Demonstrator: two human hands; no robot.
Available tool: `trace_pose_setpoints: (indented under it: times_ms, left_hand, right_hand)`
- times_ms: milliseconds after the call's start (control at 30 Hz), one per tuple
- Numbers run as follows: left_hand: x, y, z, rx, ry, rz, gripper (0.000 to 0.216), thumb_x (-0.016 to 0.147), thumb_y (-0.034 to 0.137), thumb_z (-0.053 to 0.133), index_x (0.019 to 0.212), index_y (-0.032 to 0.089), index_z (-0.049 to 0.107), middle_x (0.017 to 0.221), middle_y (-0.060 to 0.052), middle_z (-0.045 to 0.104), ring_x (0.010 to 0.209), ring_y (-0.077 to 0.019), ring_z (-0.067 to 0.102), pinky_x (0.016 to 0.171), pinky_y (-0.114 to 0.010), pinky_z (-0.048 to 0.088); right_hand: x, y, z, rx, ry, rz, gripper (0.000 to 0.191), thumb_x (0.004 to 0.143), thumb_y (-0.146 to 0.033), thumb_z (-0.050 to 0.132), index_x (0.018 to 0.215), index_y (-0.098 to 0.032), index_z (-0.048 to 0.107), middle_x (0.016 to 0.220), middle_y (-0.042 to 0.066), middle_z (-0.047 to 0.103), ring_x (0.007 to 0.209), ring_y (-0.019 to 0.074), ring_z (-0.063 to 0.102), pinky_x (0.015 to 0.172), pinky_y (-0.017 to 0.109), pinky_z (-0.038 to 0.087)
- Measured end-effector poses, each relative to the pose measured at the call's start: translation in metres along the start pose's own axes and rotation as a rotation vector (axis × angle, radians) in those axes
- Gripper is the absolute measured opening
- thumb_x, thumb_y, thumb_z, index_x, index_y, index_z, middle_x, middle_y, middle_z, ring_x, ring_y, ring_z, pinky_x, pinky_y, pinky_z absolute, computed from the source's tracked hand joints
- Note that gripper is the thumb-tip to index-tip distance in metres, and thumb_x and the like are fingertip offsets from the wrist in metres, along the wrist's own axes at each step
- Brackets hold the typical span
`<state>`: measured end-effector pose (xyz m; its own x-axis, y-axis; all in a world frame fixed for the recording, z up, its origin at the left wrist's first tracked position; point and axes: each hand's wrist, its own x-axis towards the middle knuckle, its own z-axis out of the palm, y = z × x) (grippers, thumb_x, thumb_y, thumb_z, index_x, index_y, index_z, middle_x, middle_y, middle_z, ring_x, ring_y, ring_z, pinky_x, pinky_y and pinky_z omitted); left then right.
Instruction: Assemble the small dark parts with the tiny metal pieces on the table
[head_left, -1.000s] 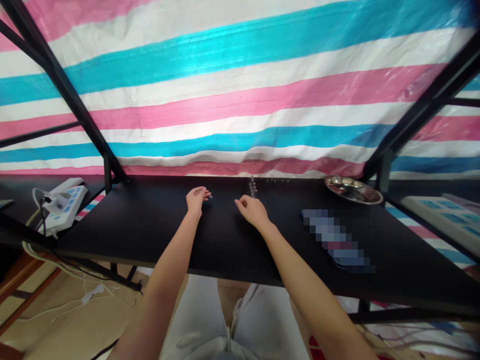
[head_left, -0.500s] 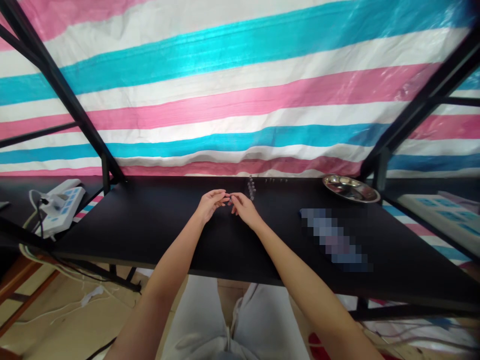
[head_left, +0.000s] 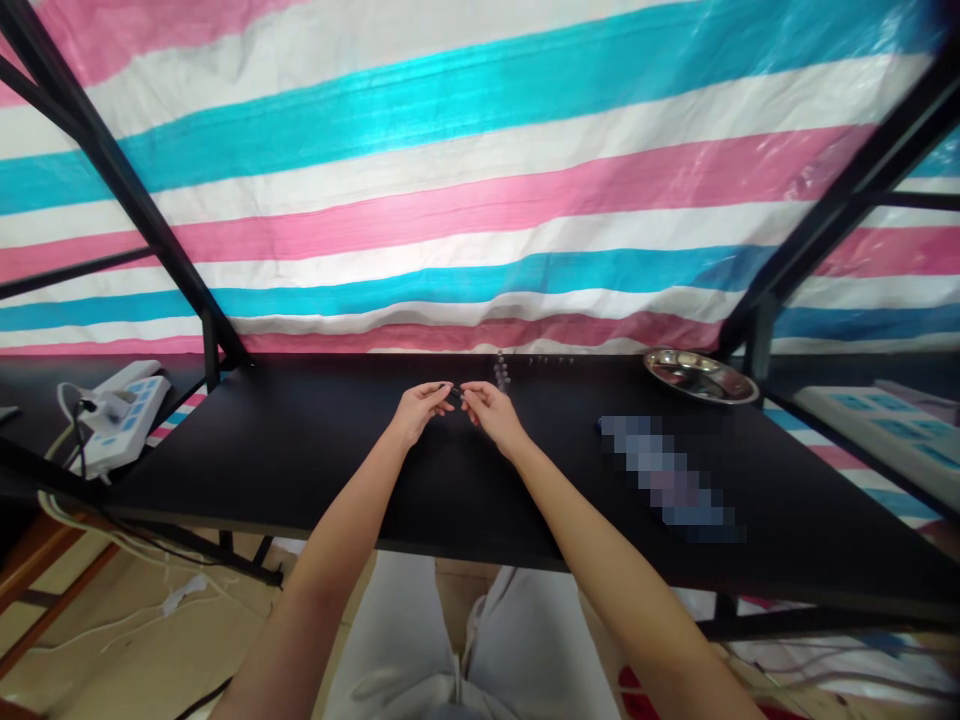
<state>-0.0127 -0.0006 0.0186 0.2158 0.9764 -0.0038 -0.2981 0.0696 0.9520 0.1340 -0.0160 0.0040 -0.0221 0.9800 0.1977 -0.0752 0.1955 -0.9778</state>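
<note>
Over the middle of the black table, my left hand (head_left: 420,412) is closed in a pinch, thumb against fingertips. Facing it, my right hand (head_left: 492,414) pinches too, its fingertips a small gap from the left ones. Something tiny and dark seems to lie between the fingertips, too small to name. Just beyond my right hand lies a short cluster of clear, bead-like pieces (head_left: 501,370). Farther right, several tiny clear pieces (head_left: 551,360) sit in a row along the back edge.
A shiny round metal plate (head_left: 701,378) rests at the back right of the black table (head_left: 300,450). In front of it is a blurred-out bluish object (head_left: 667,480). White power strips (head_left: 127,415) with cables lie on the left. Black metal frame bars (head_left: 150,220) rise at both sides.
My fingertips have drawn slightly apart, the right hand shifting a little, and a small dark gap now shows between them. The things on the table have not moved.
</note>
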Motion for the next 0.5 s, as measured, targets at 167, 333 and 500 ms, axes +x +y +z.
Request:
trace_pose_setpoints:
  times_ms: [167, 333, 500]
  left_hand:
    - [0.003, -0.002, -0.004, 0.044, 0.07, 0.01, 0.034, 0.059, 0.033, 0.075, 0.083, 0.01, 0.067, 0.065, -0.003, 0.065, 0.053, -0.0083, 0.056, 0.054, -0.022, 0.04]
    - [0.0, 0.0, -0.004, 0.045, 0.035, -0.003, 0.036, 0.056, 0.033, 0.078, 0.081, 0.009, 0.068, 0.063, -0.003, 0.064, 0.055, -0.0088, 0.058, 0.059, -0.023, 0.045]
    - [-0.004, 0.004, -0.002, 0.057, -0.09, -0.007, 0.04, 0.053, 0.03, 0.08, 0.085, 0.01, 0.068, 0.075, -0.005, 0.067, 0.061, -0.0093, 0.06, 0.07, -0.027, 0.048]
  right_hand:
    - [-0.004, -0.01, -0.004, -0.156, -0.097, 0.05, 0.037, 0.069, -0.048, 0.057, 0.083, -0.015, 0.059, 0.064, -0.002, 0.056, 0.046, 0.0062, 0.043, 0.048, 0.023, 0.037]
    - [-0.011, -0.022, -0.007, -0.307, -0.224, 0.113, 0.035, 0.07, -0.045, 0.056, 0.082, -0.013, 0.064, 0.067, 0.001, 0.06, 0.051, 0.007, 0.046, 0.053, 0.023, 0.04]
    - [-0.012, -0.028, -0.015, -0.422, -0.261, 0.1, 0.029, 0.068, -0.037, 0.061, 0.081, -0.013, 0.068, 0.068, 0.001, 0.063, 0.06, 0.0103, 0.052, 0.061, 0.024, 0.042]
